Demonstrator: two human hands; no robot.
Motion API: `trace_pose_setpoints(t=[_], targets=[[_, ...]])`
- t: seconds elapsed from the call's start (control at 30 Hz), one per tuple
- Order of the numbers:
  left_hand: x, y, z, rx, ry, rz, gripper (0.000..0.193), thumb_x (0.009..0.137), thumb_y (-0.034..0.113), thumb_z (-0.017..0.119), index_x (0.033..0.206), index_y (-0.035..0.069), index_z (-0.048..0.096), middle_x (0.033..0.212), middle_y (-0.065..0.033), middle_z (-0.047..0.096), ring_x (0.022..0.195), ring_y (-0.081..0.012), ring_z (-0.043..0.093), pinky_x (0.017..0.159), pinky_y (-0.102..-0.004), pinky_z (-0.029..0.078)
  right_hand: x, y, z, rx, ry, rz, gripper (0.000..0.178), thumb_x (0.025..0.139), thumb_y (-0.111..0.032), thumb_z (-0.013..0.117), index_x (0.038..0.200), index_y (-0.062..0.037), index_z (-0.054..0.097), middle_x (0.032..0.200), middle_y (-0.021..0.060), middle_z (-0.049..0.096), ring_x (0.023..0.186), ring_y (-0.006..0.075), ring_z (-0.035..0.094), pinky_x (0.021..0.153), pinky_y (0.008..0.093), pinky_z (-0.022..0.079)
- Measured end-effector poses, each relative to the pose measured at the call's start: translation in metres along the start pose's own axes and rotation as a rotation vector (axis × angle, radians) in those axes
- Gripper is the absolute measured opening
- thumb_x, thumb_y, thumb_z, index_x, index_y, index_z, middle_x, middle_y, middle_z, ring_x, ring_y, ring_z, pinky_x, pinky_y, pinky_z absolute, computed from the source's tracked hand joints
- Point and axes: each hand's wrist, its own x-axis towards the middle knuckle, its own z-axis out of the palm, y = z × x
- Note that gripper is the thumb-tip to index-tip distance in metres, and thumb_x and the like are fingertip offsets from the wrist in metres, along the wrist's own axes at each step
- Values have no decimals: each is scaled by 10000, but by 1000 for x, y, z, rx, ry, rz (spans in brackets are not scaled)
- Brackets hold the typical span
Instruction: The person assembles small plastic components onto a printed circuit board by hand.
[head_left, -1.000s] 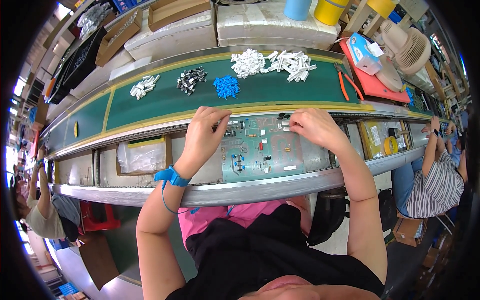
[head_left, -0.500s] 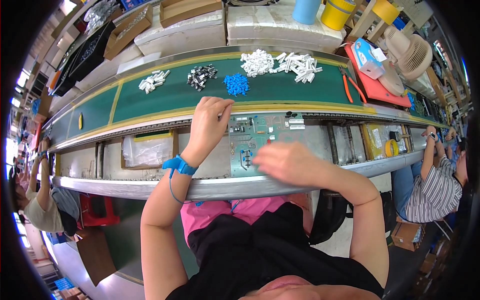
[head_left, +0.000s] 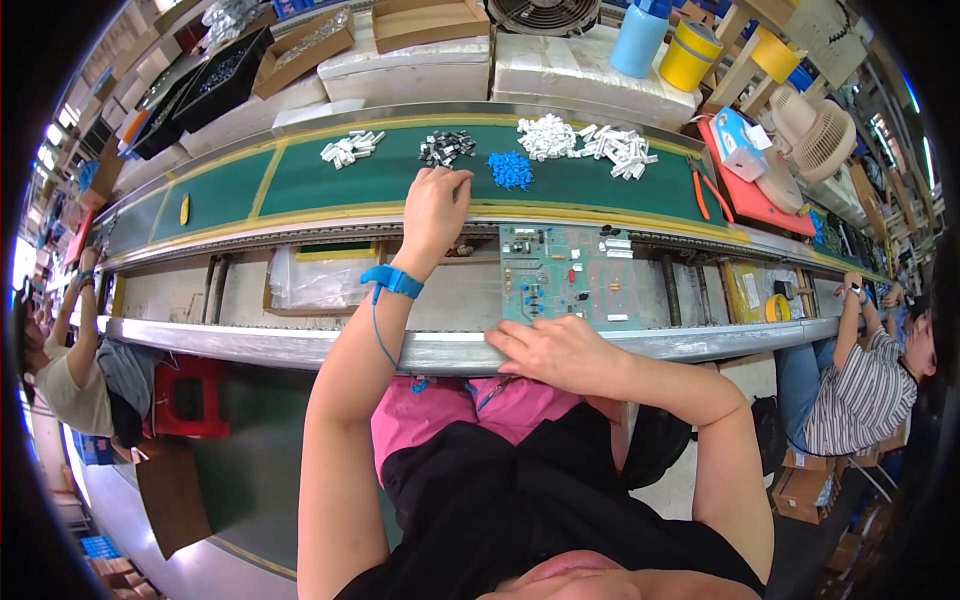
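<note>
Bright light fills the view, warped toward dark corners.

Circuit board (head_left: 570, 285), one: flat, pale green, roughly rectangular, partly filled. Lies face up right of the middle, bridging the gap between far rail (head_left: 310, 237) and near rail (head_left: 250, 343). Fitted with two white bars (head_left: 618, 249) side by side at far right, a small red part (head_left: 573, 275) near its centre, and blue pieces (head_left: 529, 292) toward near left.

Black-and-white parts (head_left: 447, 147), one loose heap: small, jumbled, lying beyond the board and to its left, on a green surface (head_left: 335, 192).
</note>
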Motion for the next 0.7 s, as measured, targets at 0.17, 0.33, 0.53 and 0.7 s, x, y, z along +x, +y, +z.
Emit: trace_pose_setpoints(t=[0.17, 0.33, 0.53, 0.7], targets=[[0, -3, 1, 9, -66, -64, 153, 822, 102, 594, 925, 40, 687, 853, -107, 642, 856, -289, 552, 762, -364, 460, -38, 9, -13, -42, -9, 157, 374, 832, -335, 600, 1108, -88, 552, 967, 41, 602, 646, 181, 632, 531, 293, 500], [-4, -6, 6, -10, -7, -15, 140, 797, 94, 587, 869, 42, 696, 783, -113, 630, 784, -297, 546, 720, -383, 458, -106, 26, -25, -121, 34, 484, 312, 859, -296, 586, 1093, -91, 567, 915, 69, 642, 704, 250, 647, 558, 360, 512], [-5, 4, 13, -34, 13, 46, 114, 784, 88, 602, 833, 39, 693, 778, -112, 632, 784, -302, 549, 720, -397, 455, -132, 51, -41, -347, -174, 880, 258, 851, -238, 593, 1054, -79, 591, 781, 97, 646, 711, 268, 644, 571, 382, 506], [-12, 3, 6, -6, -66, 30, 117, 788, 84, 603, 855, 47, 691, 793, -110, 632, 824, -312, 552, 758, -401, 455, -64, 66, -21, -208, 49, 525, 250, 797, -159, 633, 1029, -71, 609, 823, 82, 640, 801, 249, 609, 654, 372, 503]])
